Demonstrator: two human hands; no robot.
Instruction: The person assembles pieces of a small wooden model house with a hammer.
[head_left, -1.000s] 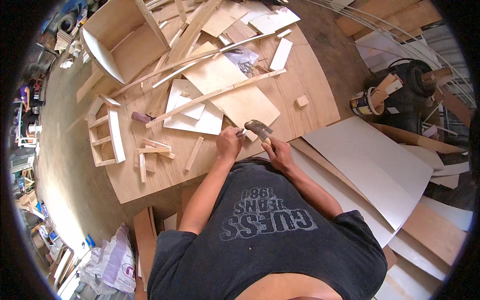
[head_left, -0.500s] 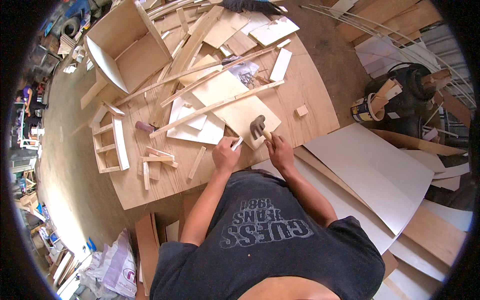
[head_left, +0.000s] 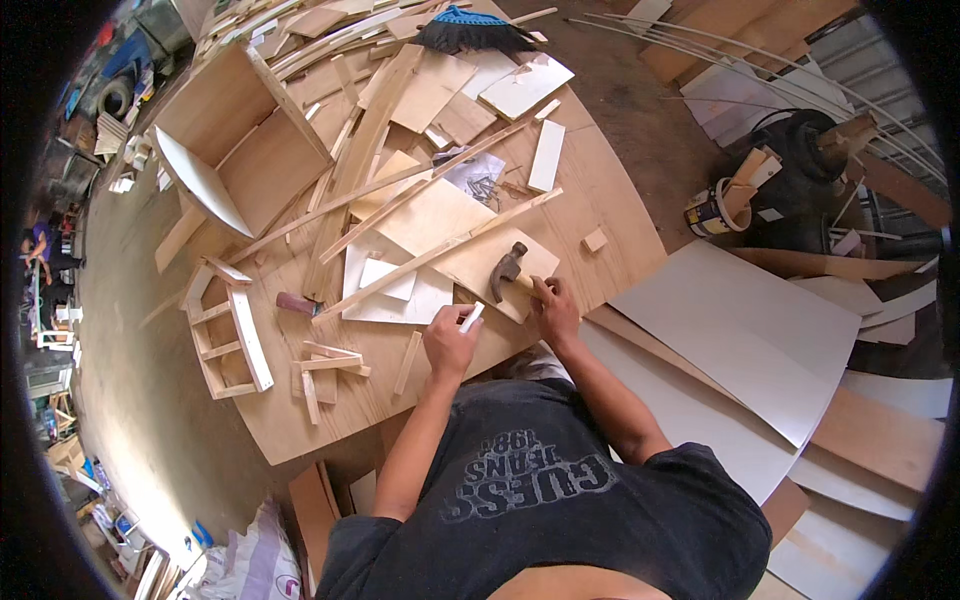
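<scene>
My right hand (head_left: 557,312) is closed round the handle of a claw hammer (head_left: 509,268), whose dark metal head points away from me over a pale plywood board (head_left: 487,240). To its left, my left hand (head_left: 448,342) is closed on a small white strip (head_left: 472,317), whose end sticks out past the fingers. Both hands are at the near edge of the wooden worktable (head_left: 620,255), a short way apart. A long thin wooden stick (head_left: 440,253) lies across the boards just beyond them.
An open wooden box (head_left: 250,140) and a small wooden frame (head_left: 228,335) stand on the left. Loose nails (head_left: 484,188) lie on paper mid-table. At the far end rests a blue-topped brush (head_left: 475,30). Large white sheets (head_left: 740,330) lean at right, near a bucket of offcuts (head_left: 718,208).
The viewpoint has shifted, so the table's left side sits lower and more of the brush shows. The hammer head has turned slightly. Both hands keep their holds.
</scene>
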